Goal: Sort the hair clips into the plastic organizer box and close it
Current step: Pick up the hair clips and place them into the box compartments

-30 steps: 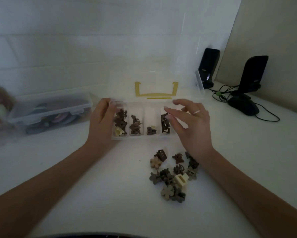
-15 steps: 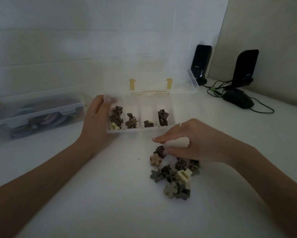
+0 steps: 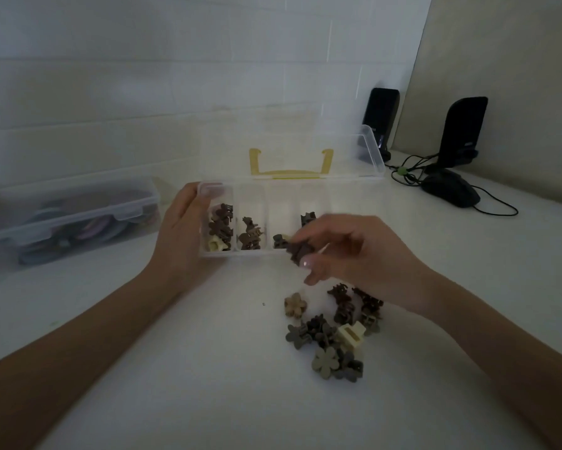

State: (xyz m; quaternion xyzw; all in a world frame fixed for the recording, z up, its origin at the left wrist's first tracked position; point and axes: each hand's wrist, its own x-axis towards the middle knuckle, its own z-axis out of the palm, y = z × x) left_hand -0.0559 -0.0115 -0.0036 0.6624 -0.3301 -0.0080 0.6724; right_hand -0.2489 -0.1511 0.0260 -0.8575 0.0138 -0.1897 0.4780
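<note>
A clear plastic organizer box (image 3: 281,203) stands open on the white table, its lid (image 3: 367,147) tipped back with a yellow latch (image 3: 291,172). Its compartments hold several brown clips and one cream clip. My left hand (image 3: 184,232) grips the box's left end. My right hand (image 3: 348,251) hovers at the box's front edge, pinching a dark brown hair clip (image 3: 297,251) between thumb and fingers. A loose pile of hair clips (image 3: 333,332) in brown, grey, beige and cream lies on the table below my right hand.
A shut clear box (image 3: 68,219) with coloured items sits at the left. Two black speakers (image 3: 378,121) (image 3: 464,131), a black mouse (image 3: 448,191) and cables lie at the back right. A white wall runs close behind the organizer.
My right hand dropped from the box to the pile, took a dark brown clip and lifted it to the box's front edge. The left hand stayed on the box.
</note>
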